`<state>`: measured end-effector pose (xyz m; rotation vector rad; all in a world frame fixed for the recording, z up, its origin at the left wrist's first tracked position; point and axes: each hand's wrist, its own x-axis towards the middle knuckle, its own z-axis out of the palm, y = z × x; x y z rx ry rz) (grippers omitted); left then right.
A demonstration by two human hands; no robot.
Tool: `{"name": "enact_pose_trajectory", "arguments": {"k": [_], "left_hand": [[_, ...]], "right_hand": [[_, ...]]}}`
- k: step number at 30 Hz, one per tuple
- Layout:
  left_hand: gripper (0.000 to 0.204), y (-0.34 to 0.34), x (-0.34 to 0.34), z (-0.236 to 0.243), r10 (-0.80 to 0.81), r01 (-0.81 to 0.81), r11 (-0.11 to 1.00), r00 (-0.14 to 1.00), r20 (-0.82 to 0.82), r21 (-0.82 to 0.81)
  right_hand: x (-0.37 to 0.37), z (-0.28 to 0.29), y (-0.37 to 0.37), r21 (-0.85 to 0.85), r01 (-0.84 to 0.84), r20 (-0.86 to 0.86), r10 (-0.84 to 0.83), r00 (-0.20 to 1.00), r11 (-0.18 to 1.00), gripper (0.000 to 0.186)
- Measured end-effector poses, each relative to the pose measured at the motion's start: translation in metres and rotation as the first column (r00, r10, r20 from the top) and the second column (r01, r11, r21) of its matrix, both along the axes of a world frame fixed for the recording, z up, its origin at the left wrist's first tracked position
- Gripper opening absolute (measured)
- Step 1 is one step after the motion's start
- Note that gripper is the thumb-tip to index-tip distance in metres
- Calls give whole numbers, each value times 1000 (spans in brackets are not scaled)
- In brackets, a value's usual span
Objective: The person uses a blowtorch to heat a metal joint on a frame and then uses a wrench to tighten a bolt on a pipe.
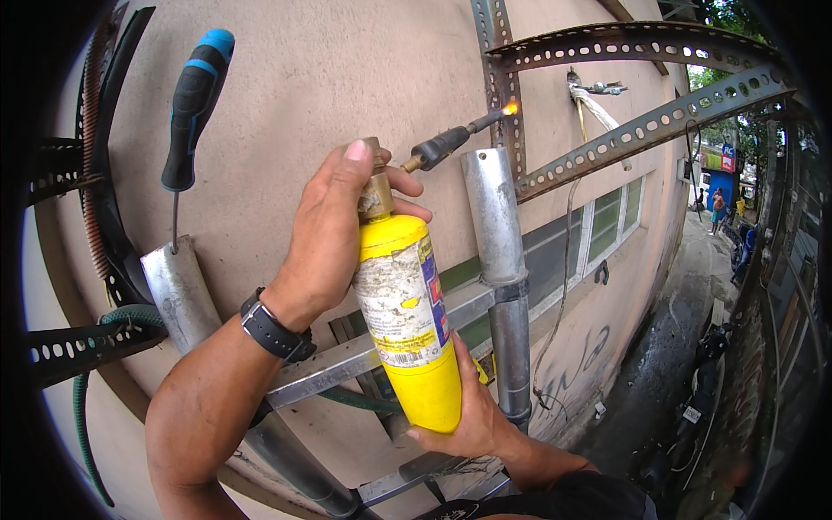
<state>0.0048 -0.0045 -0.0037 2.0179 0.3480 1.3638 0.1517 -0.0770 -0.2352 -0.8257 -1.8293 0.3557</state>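
Left hand (325, 238) wrapped around brass valve (375, 186) at top of yellow torch (407, 321), fingers curled tight, thumb up on the knob. Right hand (472, 416) cupped under the base, fingers closed on it. Torch in front of the beige wall (303, 78), between two grey pipes (490, 217). Long axis nearly upright, top leaning slightly left; nozzle (446, 143) pointing up and right, small flame (510, 108) at the perforated bracket (498, 52). Best to keep base steady, turn knob slowly, hold flame away from the white cable (598, 108). Screwdriver (192, 95) standing in left pipe.
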Motion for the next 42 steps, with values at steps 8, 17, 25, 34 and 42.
{"name": "enact_pose_trajectory", "arguments": {"k": [8, 17, 25, 34, 42], "left_hand": [[58, -2, 2, -2, 32, -32, 999, 999, 9, -2], [52, -4, 4, -2, 54, -54, 999, 999, -2, -6], [54, -6, 3, -1, 61, -61, 998, 998, -8, -1], [56, -3, 2, -1, 37, -37, 999, 999, -8, -2], [61, -4, 4, -4, 59, -59, 998, 998, 0, 3]], "right_hand": [[1, 1, 0, 31, -7, -12, 8, 1000, 999, 127], [0, 2, -1, 25, -1, -6, 2, 1000, 1000, 127], [0, -1, 0, -16, -8, 3, 8, 1000, 1000, 127], [0, 0, -1, -4, -4, 6, 4, 1000, 1000, 128], [1, 1, -1, 3, 2, 11, -2, 1000, 1000, 127]]}}
